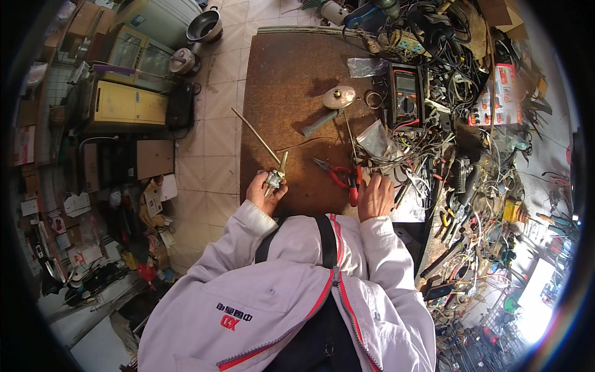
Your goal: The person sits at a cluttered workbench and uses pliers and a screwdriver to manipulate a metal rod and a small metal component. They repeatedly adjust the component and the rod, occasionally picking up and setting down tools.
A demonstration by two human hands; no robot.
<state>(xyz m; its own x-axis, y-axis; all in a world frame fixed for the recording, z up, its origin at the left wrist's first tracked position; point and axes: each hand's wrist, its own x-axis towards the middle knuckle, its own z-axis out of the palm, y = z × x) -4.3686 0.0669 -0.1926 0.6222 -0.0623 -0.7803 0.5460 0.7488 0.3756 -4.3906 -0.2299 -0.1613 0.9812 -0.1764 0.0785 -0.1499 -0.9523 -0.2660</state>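
Observation:
My left hand is closed around a metal valve fitting with a brass-coloured stub. A long thin metal tube slants up and left from the fitting. My right hand lies back up at the table's near right side, with its fingers bent and a little apart and nothing visible in them. Just left of it are red-handled pliers, jaws pointing left, and a long-shafted screwdriver with a red and black handle. Farther back lies a round metal burner-like part with a grey pipe.
The brown wooden table carries a multimeter, a metal ring and a clear plastic bag. Tangled cables and tools crowd the right side. Left, beyond the tiled floor, stands a yellow cabinet.

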